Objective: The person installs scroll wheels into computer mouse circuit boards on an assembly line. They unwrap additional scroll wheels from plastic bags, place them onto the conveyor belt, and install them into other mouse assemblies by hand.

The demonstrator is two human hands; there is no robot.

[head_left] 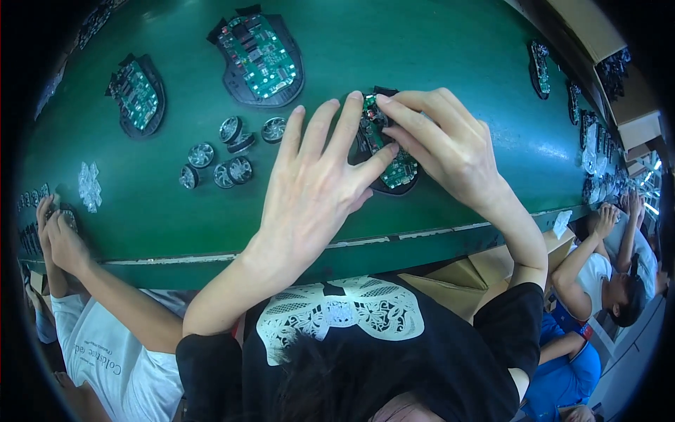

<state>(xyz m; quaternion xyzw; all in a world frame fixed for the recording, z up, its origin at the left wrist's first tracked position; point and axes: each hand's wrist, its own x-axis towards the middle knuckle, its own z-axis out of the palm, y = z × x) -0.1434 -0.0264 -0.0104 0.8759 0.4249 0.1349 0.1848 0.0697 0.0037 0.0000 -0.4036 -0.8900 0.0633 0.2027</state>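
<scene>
A dark computer mouse base with a green circuit board (403,169) lies on the table under my hands, partly covered by them. My left hand (309,169) has its fingers spread. Its index fingertip touches the base's far left edge and its thumb rests on the board. From the right, my right hand (450,144) bends over the board's far end, thumb and index finger drawn together there. Whatever small part lies between those fingertips is hidden. Left of my hands sit several black and silver scroll wheels (240,169), some stacked or leaning together.
Two more mouse bases with boards, a larger one (261,60) and a smaller one (140,98), lie on the green table (450,42). Clear plastic pieces (89,186) are at left. A co-worker's hands (62,235) work there; others sit at right beside rows of parts (540,69) and cardboard boxes (587,28).
</scene>
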